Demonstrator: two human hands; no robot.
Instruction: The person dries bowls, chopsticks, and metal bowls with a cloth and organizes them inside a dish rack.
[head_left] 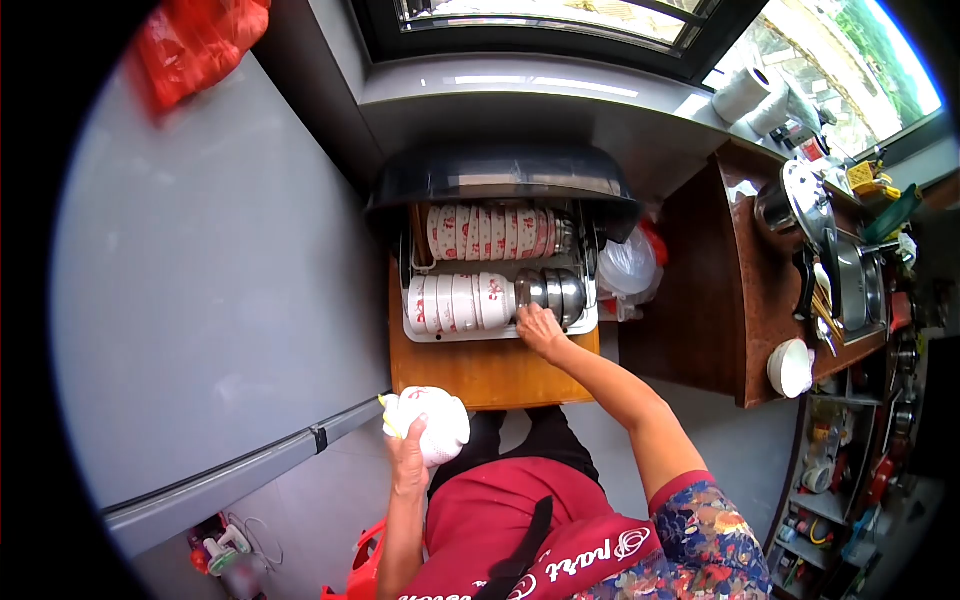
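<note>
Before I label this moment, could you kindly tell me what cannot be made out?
In the head view:
Left hand: most fingers are hidden behind the white item it holds.
Right hand: its back hides what the fingers touch near the metal bowls.
White lettering: partly covered by the black strap, cut by the bottom edge.
Red bag: blurred, cut off by the top edge.
Shelf items: mostly too small.

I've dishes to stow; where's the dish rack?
In the head view's centre, the dish rack stands on the table below the window, right hand at its front.
</note>
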